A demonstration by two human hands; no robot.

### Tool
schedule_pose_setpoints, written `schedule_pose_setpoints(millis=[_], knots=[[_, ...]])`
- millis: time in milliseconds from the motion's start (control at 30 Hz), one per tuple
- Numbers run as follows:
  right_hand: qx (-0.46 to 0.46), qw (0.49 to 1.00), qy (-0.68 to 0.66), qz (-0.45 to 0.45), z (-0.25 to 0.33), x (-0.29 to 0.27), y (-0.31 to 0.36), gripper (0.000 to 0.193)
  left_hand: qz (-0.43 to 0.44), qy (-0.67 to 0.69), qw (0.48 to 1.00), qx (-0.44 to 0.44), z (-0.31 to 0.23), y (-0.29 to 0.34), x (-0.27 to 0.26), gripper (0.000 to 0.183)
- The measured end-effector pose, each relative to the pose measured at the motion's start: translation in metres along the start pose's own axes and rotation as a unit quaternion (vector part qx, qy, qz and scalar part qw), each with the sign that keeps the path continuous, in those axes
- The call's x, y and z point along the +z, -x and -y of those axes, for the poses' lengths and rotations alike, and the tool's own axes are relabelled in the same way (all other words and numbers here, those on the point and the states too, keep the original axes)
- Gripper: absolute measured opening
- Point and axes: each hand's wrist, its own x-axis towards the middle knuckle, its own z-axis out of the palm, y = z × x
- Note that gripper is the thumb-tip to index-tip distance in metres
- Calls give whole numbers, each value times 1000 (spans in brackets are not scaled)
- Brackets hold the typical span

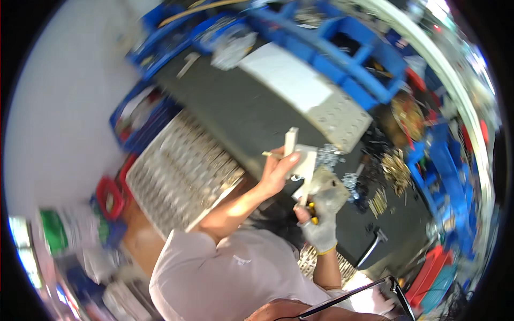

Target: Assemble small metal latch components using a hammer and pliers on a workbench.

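My bare left hand (276, 174) is closed round a cream-coloured piece (290, 140) with an upright block and a flat section beside it. My right hand (319, 227), in a pale work glove with a bare thumb tip, is closed at the lower end of the same piece. Something small and yellow shows at its fingers, too blurred to name. A greyish-beige plate (333, 188) with a dark hole lies against the gloved fingers; whether they hold it too is unclear. Just beyond the hands sits a heap of small silvery metal parts (329, 155).
A hammer (372, 247) lies on the dark tabletop (225, 112), right of my gloved hand. Brass-coloured parts (396, 170) are heaped farther right. Blue bins (348, 37) line the back edge. A light board (289, 75) lies before them. On the left stands a ridged tray (179, 168).
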Motion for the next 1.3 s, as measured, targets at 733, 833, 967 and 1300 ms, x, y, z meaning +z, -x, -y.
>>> schedule_pose_setpoints(millis=[733,833,967,1300], knots=[[71,982,-158,79,28,76,-29,28,-255,105,961,25,-46,45,-72,46],[107,973,-185,89,37,87,-28,33,-266,145,953,32,-37,32,-75,42],[114,974,-191,32,45,82,-34,28,-199,158,967,8,-34,25,-72,44],[142,972,-173,77,19,73,-23,32,-158,89,983,-29,-23,7,-44,39]])
